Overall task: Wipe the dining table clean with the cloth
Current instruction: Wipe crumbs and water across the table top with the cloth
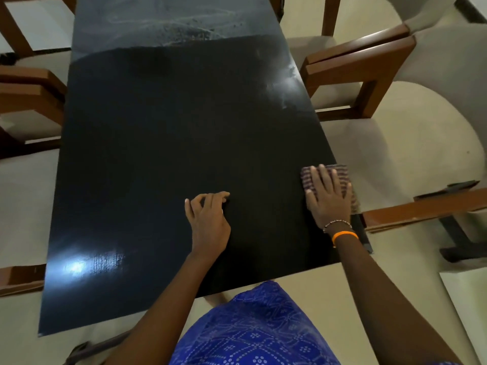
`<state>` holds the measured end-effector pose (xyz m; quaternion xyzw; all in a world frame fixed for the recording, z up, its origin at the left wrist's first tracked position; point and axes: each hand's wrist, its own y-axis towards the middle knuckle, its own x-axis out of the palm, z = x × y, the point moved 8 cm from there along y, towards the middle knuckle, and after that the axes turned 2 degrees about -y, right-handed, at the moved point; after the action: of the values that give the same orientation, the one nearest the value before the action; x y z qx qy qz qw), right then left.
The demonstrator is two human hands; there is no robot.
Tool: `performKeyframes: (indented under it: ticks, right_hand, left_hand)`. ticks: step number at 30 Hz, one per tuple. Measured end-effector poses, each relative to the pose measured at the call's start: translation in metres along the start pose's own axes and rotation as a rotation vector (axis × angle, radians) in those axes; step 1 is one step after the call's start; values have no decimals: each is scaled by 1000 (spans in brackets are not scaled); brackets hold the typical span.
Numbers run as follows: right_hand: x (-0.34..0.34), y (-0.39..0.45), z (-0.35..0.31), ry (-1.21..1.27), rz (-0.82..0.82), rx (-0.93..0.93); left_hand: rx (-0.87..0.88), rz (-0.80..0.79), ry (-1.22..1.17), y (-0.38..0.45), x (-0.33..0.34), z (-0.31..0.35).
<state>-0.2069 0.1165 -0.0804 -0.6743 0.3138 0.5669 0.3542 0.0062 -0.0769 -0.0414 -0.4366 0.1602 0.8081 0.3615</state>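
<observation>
Cloth (pixel 340 177): striped and folded into a small pad, at the right of the frame, on the table's right edge, with its far side just past the edge; likely soft, light and limp, so it should bunch or slip unless pressed flat
Best hold: judged from its limpness, a flat palm over the middle of the pad, fingers spread to keep the folds together, beats a pinch at a corner
Right hand (pixel 328 196): lies flat on top of the cloth, fingers straight and spread, pressing it to the table; nothing is curled round it
Cloth relative to grip: directly under the palm and fingers, showing beyond the fingertips and on the hand's right side; the wrist sits nearer the lower frame than the pad
Left hand (pixel 208 217): at centre frame, holding nothing, fingers loosely curled with the tips touching the tabletop as a brace, well apart from the cloth
Dining table (pixel 158 154): dark, glossy, hard and likely slick, so the pad should glide easily; the near and middle surface looks clean
Dusty patch (pixel 171 22): pale smears and specks at the top of the frame, well apart from the cloth, not yet wiped
Chairs (pixel 355 69): wooden-framed, cream-seated, along both sides of the frame
</observation>
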Motion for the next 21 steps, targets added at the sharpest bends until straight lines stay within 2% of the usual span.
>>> performKeyframes:
  ticks: [4, 6, 9, 12, 15, 18, 21]
  right_hand:
    - [-4, 14, 24, 86, 26, 252]
    - [-3, 17, 1, 100, 28, 262]
    - [4, 20, -67, 79, -6, 42]
    - [16, 12, -146, 63, -66, -294]
    - [24, 5, -174, 70, -128, -536]
    - [17, 20, -148, 60, -77, -587]
    - [7, 50, -93, 2, -17, -473]
  left_hand:
    - [-69, 4, -36, 14, 11, 20]
    - [-88, 24, -37, 18, 13, 26]
    - [-110, 61, -16, 22, 10, 28]
    - [-151, 141, -27, 25, 1, 26]
    - [-191, 198, -62, 30, -5, 26]
    - [-201, 205, -52, 41, 2, 29]
    - [-159, 168, -86, 54, 13, 42]
